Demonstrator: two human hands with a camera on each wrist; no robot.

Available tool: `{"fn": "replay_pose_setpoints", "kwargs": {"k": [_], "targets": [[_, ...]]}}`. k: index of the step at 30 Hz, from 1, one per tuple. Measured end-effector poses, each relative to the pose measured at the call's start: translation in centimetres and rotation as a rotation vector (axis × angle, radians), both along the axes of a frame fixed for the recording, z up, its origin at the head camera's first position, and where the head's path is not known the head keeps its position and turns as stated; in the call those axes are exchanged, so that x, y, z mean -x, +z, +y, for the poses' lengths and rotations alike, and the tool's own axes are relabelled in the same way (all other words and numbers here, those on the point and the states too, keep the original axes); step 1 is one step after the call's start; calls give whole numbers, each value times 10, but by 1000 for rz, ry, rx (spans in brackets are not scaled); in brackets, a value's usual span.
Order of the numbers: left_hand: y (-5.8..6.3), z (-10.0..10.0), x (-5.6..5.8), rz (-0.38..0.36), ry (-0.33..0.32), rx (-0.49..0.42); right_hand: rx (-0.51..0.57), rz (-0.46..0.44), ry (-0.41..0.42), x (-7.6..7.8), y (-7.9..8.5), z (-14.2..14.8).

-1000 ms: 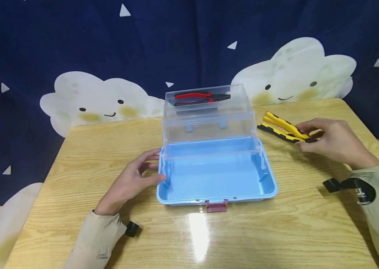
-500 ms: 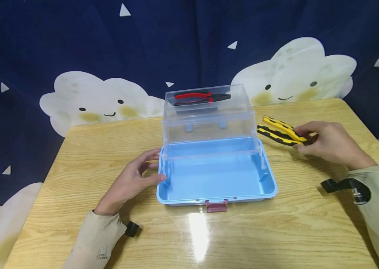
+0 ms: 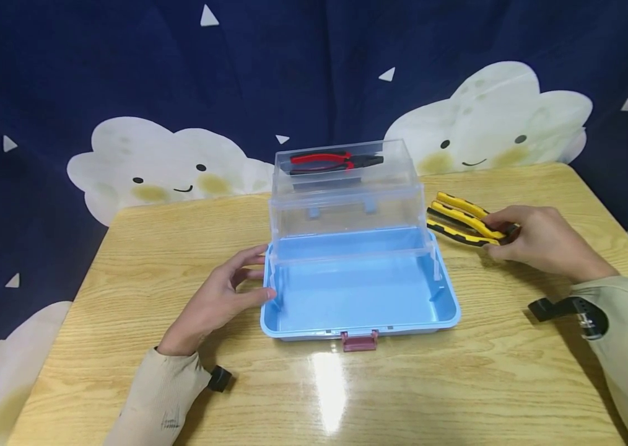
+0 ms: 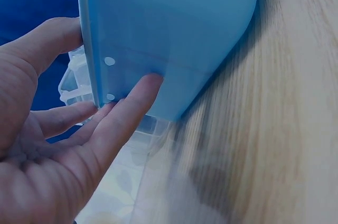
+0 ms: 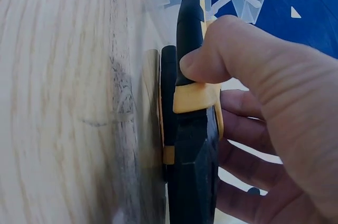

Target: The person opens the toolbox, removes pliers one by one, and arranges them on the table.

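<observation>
My right hand (image 3: 539, 241) pinches a pair of yellow-and-black pliers (image 3: 461, 217) near the pivot, the handles pointing left; in the right wrist view the thumb presses on these pliers (image 5: 195, 129). A second yellow-and-black tool (image 5: 168, 102), apparently another pair of pliers, lies closer to the tabletop just behind. My left hand (image 3: 225, 291) holds the left wall of the open blue toolbox (image 3: 358, 297), thumb over the rim and fingers outside; in the left wrist view its fingertips touch the outer wall (image 4: 174, 28). Red-and-black pliers (image 3: 336, 162) lie in the raised clear tray (image 3: 347, 217).
The toolbox stands mid-table with its red latch (image 3: 360, 341) hanging at the front. Wood tabletop (image 3: 414, 384) surrounds it. A dark blue curtain (image 3: 292, 74) with cloud prints hangs behind the table.
My right hand has shifted slightly left with the pliers, whose handles have turned and moved apart from the second tool, so more handles show. The left hand and toolbox stay put.
</observation>
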State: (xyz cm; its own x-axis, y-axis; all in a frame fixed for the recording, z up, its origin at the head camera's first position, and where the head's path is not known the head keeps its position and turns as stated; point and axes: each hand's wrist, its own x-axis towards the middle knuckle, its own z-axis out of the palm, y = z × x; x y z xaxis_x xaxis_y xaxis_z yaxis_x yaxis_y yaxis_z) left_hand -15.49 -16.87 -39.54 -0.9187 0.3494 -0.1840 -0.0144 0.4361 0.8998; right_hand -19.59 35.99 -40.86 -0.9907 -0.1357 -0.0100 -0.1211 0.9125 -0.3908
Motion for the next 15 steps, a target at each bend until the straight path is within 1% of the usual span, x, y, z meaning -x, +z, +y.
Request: {"fn": "replay_pose_setpoints", "kwargs": {"k": [4,15], "targets": [[0,0,0,4,-6,-5,-1,-16,-1,0,-2,-1],[2,0,0,-9,0,-11,-12,4,18,0,-4,-2]]}}
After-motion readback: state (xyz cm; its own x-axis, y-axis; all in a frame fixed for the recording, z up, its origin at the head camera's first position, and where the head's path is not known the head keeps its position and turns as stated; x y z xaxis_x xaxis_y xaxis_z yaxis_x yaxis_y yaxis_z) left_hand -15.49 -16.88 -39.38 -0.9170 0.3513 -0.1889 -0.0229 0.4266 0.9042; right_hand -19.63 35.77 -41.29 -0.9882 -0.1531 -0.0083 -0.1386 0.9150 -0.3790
